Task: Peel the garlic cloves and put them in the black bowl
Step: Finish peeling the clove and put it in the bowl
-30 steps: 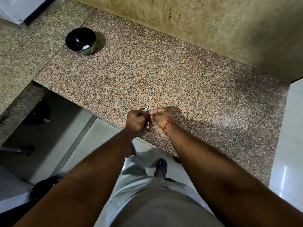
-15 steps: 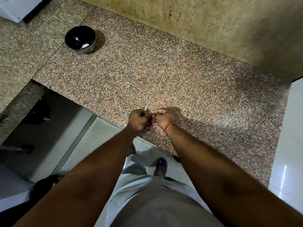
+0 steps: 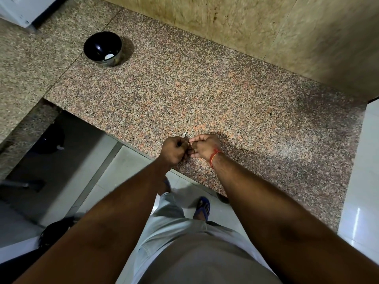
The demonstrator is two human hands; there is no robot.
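Speckled granite counter (image 3: 205, 89), both hands at its near edge.
Left hand (image 3: 173, 150) and right hand (image 3: 205, 147) curl together around a garlic clove (image 3: 185, 133), mostly hidden; black bowl (image 3: 102, 48) sits far back-left on the counter.

Speckled granite counter (image 3: 205, 89) in pink, grey and black, running along a tan wall. A black bowl (image 3: 98, 45) stands on it near the far left, holding one small white piece (image 3: 108, 56)
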